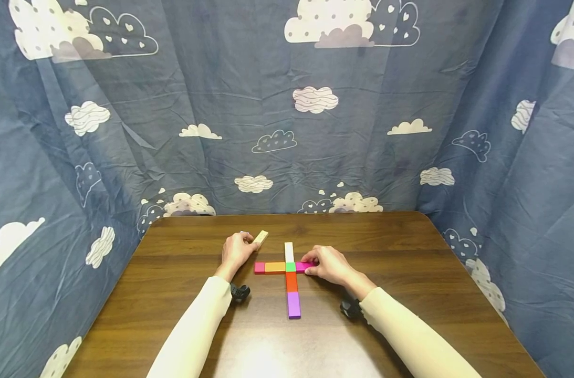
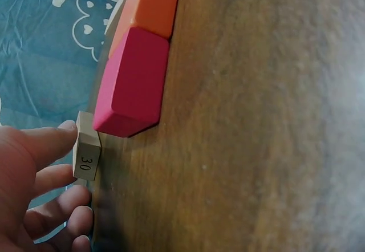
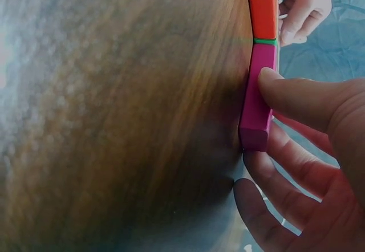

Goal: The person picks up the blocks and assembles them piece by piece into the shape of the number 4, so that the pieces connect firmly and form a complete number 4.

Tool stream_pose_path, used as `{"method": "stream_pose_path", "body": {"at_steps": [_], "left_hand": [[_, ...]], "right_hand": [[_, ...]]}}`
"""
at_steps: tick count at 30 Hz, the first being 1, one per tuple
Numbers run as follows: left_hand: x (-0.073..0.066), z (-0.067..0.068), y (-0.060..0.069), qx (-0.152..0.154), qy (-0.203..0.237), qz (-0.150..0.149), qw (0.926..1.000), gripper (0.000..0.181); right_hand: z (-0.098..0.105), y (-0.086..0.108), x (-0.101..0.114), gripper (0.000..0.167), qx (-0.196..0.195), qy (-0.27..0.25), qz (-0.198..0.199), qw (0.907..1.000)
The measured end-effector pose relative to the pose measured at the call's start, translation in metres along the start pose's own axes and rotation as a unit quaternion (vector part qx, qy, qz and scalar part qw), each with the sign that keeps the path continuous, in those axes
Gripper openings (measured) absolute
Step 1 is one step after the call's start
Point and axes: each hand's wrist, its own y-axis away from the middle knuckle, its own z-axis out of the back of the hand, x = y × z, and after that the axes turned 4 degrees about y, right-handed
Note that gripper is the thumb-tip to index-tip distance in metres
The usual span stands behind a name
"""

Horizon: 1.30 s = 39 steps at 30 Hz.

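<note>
Several coloured wooden blocks form a cross on the table. Its middle is a green block point(image 1: 290, 266), with a white block point(image 1: 289, 252) behind it. To the left lie an orange block point(image 1: 274, 268) and a pinkish-red block point(image 1: 260, 268); a red block point(image 1: 292, 282) and a purple block point(image 1: 293, 305) run toward the front. My right hand point(image 1: 331, 265) pinches the magenta block point(image 3: 259, 95), which meets the green one on the right. Behind and left of the cross, my left hand point(image 1: 237, 251) holds a plain wooden block point(image 2: 86, 152) marked 30 between thumb and fingers.
A small pale thing point(image 1: 244, 232) shows partly behind the left hand. The brown wooden table point(image 1: 173, 294) extends around the blocks, and a blue cloud-patterned curtain point(image 1: 249, 110) hangs behind it and at both sides. Dark wrist devices point(image 1: 241, 293) sit under the forearms.
</note>
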Motion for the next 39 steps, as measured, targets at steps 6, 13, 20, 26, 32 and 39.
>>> {"method": "stream_pose_path", "body": {"at_steps": [6,13,20,26,32,39], "left_hand": [[-0.0017,0.0021,-0.0009,-0.005,0.004,0.005,1.0000,0.025],[-0.0001,0.0024,-0.0017,-0.002,-0.007,0.016,0.9998,0.016],[-0.0001,0.0031,-0.0001,-0.001,-0.010,0.015,0.9998,0.014],[-0.0029,0.0018,-0.0002,-0.003,-0.015,0.002,0.9999,0.013],[-0.0060,0.0009,-0.0010,-0.002,-0.017,-0.014,0.9998,0.016],[-0.0090,0.0016,-0.0017,0.003,-0.006,-0.038,0.9993,0.017]], "right_hand": [[0.0008,-0.0023,0.0004,0.026,-0.002,0.004,-0.002,1.0000],[0.0003,-0.0023,0.0009,0.026,-0.001,0.007,-0.002,1.0000],[-0.0005,-0.0009,0.0018,0.026,0.001,0.001,-0.001,1.0000],[0.0002,-0.0001,0.0020,0.026,-0.001,-0.002,-0.003,1.0000],[0.0004,0.0004,0.0014,0.026,-0.004,0.001,-0.002,1.0000],[-0.0004,0.0007,0.0005,0.026,-0.003,0.002,-0.002,1.0000]]}}
